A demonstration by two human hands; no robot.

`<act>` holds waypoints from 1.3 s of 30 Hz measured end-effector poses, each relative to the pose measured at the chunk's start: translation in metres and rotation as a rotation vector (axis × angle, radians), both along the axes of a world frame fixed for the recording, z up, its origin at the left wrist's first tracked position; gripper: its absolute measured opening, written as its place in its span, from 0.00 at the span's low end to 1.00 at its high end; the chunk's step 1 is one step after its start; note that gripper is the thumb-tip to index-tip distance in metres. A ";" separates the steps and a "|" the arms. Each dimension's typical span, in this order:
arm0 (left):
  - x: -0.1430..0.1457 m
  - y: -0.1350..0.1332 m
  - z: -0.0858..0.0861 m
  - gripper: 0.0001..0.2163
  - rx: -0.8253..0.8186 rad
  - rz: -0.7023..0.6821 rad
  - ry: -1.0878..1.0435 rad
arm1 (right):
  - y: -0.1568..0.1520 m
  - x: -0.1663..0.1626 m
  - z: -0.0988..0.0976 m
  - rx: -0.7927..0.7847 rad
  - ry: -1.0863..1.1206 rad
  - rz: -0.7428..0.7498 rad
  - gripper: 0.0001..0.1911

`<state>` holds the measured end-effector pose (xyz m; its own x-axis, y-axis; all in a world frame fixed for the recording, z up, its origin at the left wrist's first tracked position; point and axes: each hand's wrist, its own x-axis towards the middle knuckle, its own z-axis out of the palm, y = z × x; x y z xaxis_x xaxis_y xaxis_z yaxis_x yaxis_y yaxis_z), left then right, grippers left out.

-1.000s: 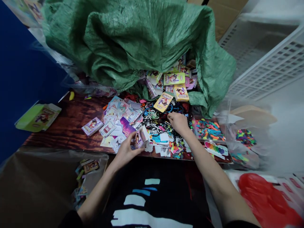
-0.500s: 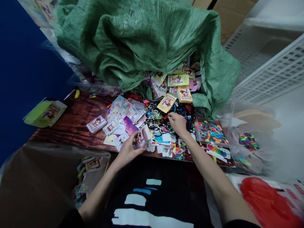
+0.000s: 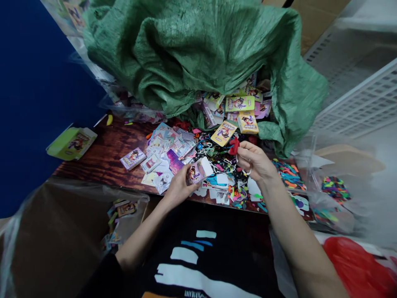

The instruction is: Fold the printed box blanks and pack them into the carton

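My left hand (image 3: 178, 187) is closed around a small printed card box (image 3: 195, 173), its white flap raised at the top right. My right hand (image 3: 257, 162) pinches a small soft-looking red piece (image 3: 234, 146), and a whitish cord hangs by the fingers; its exact kind is unclear. Below that hand spreads a pile of dark cords and small colourful trinkets (image 3: 221, 159). Sticker sheets and cards (image 3: 169, 142) lie heaped left of the pile. A yellow box (image 3: 223, 133) rests on the pile's far side, and a closed purple box (image 3: 132, 159) lies left of the cards.
A green woven sack (image 3: 198, 54) spills more boxes (image 3: 239, 103) at the back. An opened green box (image 3: 72, 143) sits on the table's left end. Clear containers of colourful bits (image 3: 288, 174) stand right, near a white basket (image 3: 359, 99). A lined carton (image 3: 62, 231) is below left.
My right hand has lifted from the pile with the red piece and shifted right. The box in my left hand has tilted to the right. The whole view has shifted slightly.
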<state>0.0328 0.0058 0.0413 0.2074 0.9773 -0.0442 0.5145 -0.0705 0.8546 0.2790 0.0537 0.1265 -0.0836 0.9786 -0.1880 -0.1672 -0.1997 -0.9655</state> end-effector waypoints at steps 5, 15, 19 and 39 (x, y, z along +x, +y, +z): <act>-0.002 -0.002 -0.003 0.30 -0.001 -0.017 0.035 | 0.000 0.001 -0.015 0.004 -0.129 -0.073 0.20; 0.003 -0.004 -0.002 0.30 0.014 -0.075 0.022 | -0.031 -0.054 -0.024 0.239 -0.371 -0.099 0.08; 0.002 -0.005 -0.004 0.30 0.142 -0.050 0.144 | -0.046 -0.076 -0.040 0.443 -0.983 0.029 0.10; 0.008 -0.007 -0.015 0.31 0.147 -0.084 0.068 | -0.025 -0.061 0.004 0.128 -0.198 0.028 0.10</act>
